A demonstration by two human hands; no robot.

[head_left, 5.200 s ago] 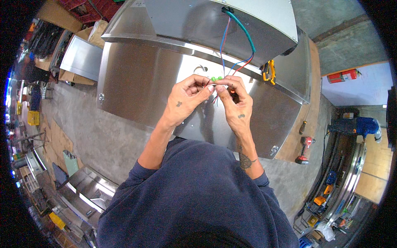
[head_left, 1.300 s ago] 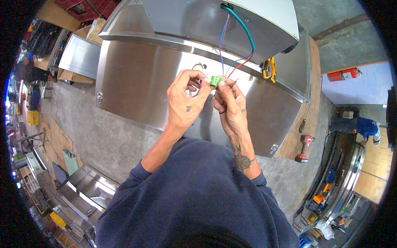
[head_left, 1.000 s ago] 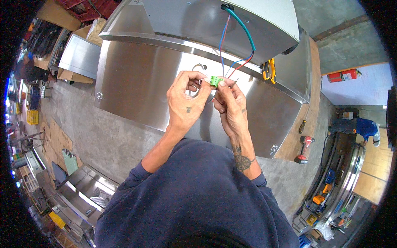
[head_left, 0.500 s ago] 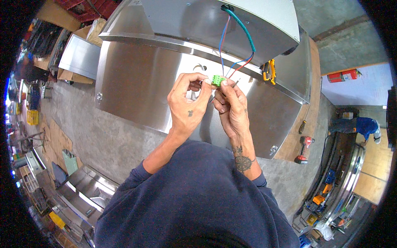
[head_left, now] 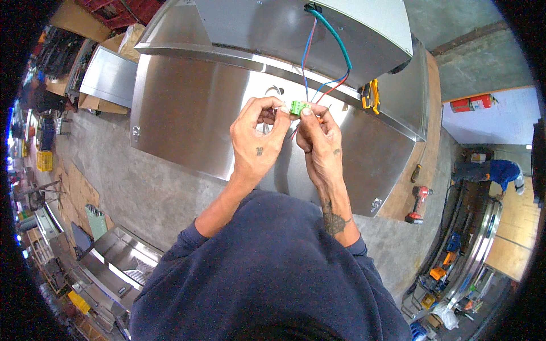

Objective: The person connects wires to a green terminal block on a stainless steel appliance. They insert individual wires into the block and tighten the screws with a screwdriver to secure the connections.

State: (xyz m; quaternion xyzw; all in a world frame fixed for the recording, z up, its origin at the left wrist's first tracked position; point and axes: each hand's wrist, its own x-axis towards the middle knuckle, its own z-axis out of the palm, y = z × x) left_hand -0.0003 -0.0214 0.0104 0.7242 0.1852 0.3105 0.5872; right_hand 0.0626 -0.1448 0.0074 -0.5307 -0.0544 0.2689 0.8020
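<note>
A green terminal block (head_left: 296, 108) is held up over the steel surface, between my two hands. My right hand (head_left: 322, 136) is closed, its thumb and fingers pinching the block. A thin dark tip and a small orange piece (head_left: 320, 120) show by its fingers; their kind is unclear. Close against the block's left end, my left hand (head_left: 259, 136) has thumb and forefinger pressed together; what they grip is hidden. Blue and red wires (head_left: 333, 85) run from a teal cable (head_left: 336, 37) down to the block. Thin wire ends (head_left: 294, 134) show below the block.
The cable leaves a grey metal housing (head_left: 296, 42) behind the steel panel (head_left: 187, 108). Yellow-handled cutters (head_left: 371, 96) hang at the panel's rear edge. On the wooden board at right lie a screwdriver (head_left: 416, 173) and a red drill (head_left: 420, 204). Another person (head_left: 500, 173) bends at far right.
My right hand has turned slightly around the terminal block, and the block has tilted a little. An orange piece and thin wire ends now show by the right fingers. My left hand barely moved.
</note>
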